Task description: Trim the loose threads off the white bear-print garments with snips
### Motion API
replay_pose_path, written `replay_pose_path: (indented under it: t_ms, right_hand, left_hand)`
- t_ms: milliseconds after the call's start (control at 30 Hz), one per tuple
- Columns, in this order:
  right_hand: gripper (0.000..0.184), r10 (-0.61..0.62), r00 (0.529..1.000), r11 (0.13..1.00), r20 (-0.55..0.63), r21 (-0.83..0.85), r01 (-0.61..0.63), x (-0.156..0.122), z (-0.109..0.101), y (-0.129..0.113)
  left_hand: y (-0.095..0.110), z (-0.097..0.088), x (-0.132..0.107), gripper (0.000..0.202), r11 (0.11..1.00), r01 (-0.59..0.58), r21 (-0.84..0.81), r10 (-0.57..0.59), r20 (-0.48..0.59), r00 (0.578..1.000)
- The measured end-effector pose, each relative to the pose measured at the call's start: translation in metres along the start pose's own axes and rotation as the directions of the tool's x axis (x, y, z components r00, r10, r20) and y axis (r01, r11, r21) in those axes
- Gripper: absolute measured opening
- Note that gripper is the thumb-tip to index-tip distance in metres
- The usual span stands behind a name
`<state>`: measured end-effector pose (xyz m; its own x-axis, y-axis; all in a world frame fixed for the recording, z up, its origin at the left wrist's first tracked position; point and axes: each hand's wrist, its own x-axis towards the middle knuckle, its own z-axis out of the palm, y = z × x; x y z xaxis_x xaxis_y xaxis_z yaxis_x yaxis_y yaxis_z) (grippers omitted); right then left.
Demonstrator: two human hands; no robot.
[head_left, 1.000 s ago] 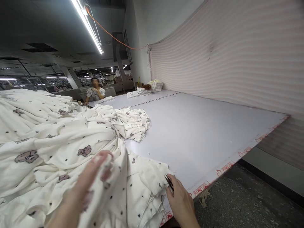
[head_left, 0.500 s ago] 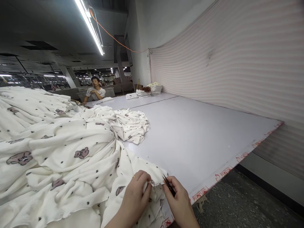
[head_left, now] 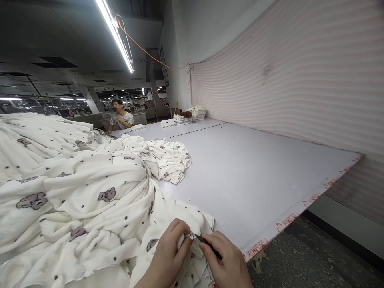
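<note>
White fabric (head_left: 121, 204) printed with bears and small dark dots lies in a big heap of folds at the left. My left hand (head_left: 171, 253) pinches a small bit of its edge between thumb and fingers. In my right hand (head_left: 227, 260) are dark, pointed thread snips (head_left: 206, 242), held with fingers closed round the handles. Their tips point left and reach the fabric edge right at my left fingertips. My right hand covers most of the handles, and I cannot make out whether the blades are apart.
The fabric lies on a wide pale table (head_left: 255, 172) with red-printed tape along its edge. Folded stacks (head_left: 198, 114) stand at its far end. A person in a white shirt (head_left: 121, 120) is at the far left. A striped sheet (head_left: 285, 88) hangs along the right.
The snips have moved left, and their tips now meet the fabric at my left fingertips. My right hand has turned more over the handles. The view has shifted slightly.
</note>
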<state>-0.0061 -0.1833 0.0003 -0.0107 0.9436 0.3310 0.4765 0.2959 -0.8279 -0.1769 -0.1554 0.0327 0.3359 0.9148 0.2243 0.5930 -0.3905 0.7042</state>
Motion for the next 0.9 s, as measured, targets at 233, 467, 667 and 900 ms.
replay_pose_path:
  t_ms: [233, 467, 667, 900]
  right_hand:
    - [0.025, -0.012, 1.0, 0.998, -0.009, 0.062, 0.012, -0.008, 0.0, 0.01]
    - [0.025, -0.009, 0.999, 0.999, -0.038, 0.047, 0.01, -0.01, -0.002, 0.006]
    - [0.027, -0.005, 1.0, 0.998, -0.009, -0.057, 0.004, -0.012, -0.001, 0.007]
    - [0.027, 0.024, 1.0, 0.997, -0.017, -0.069, -0.025, -0.013, -0.002, 0.004]
  left_hand:
    - [0.003, -0.005, -0.002, 0.013, 1.0, -0.016, 0.005, 0.016, -0.001, 1.0]
    - [0.003, -0.003, -0.002, 0.014, 0.999, -0.035, 0.015, 0.035, -0.006, 0.999]
    - [0.004, -0.003, -0.003, 0.013, 0.998, -0.051, 0.02, 0.051, -0.002, 0.999]
    - [0.001, -0.002, -0.004, 0.013, 0.998, -0.064, 0.029, 0.063, 0.027, 0.998]
